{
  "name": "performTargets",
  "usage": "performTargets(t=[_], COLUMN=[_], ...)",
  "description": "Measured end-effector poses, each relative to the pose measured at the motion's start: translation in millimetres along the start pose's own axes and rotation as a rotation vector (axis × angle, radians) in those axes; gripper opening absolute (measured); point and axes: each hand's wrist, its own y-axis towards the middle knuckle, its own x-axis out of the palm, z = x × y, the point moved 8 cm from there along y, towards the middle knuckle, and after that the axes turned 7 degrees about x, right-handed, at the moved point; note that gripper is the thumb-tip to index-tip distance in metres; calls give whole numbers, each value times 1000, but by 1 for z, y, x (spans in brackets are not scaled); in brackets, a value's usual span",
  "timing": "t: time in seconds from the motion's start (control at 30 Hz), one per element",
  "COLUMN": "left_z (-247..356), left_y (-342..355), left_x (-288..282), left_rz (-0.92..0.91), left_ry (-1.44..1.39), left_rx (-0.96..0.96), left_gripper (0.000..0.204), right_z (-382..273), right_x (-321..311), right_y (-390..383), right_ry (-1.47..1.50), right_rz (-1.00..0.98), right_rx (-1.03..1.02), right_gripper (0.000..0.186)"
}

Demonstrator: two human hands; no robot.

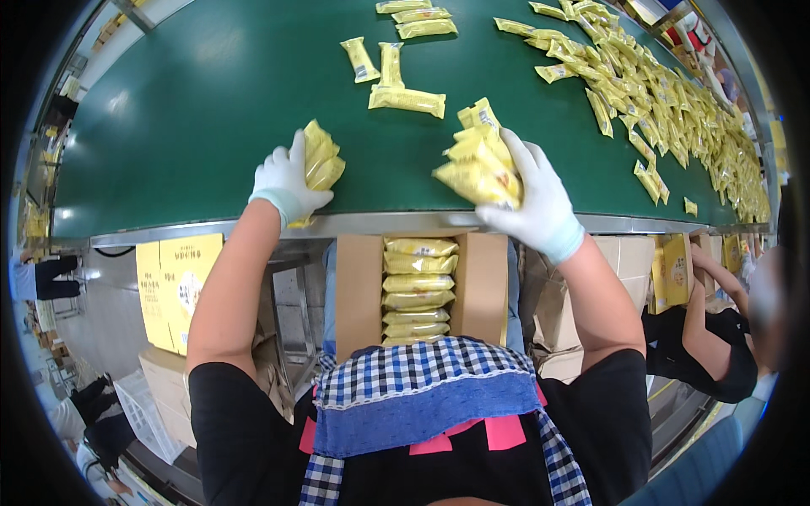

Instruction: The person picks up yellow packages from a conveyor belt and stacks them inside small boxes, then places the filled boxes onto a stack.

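My left hand (285,179), in a white glove, is closed around a small bunch of yellow snack packets (321,158) above the near edge of the green table. To the right, my gloved right hand (533,199) grips a larger stack of yellow packets (483,162), their ends fanned out. Between my forearms, against my body, an open cardboard box (359,287) holds a row of yellow packets (419,282) lying on top of one another. Fingers on the far side of both bunches are partly hidden.
Loose packets (407,101) lie ahead on the green table (228,93), with a big heap (658,101) to the right. Yellow printed boxes (179,287) stand at left on brown cartons (169,379). A metal rail (380,223) edges the table. Another person's arm (717,274) is at right.
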Motion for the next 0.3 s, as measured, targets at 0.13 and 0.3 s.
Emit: performTargets(t=[0.13, 0.3], left_z=[-25, -7], left_y=[-42, -75], left_x=[9, 0], left_rz=[172, 292], left_ry=[-64, -191], left_rx=[-64, -50], left_gripper=[115, 117], right_z=[-103, -107], right_x=[-9, 74], right_y=[-54, -116], right_ry=[-359, -752], right_rz=[-100, -1122], right_rx=[-397, -181], right_gripper=[79, 79])
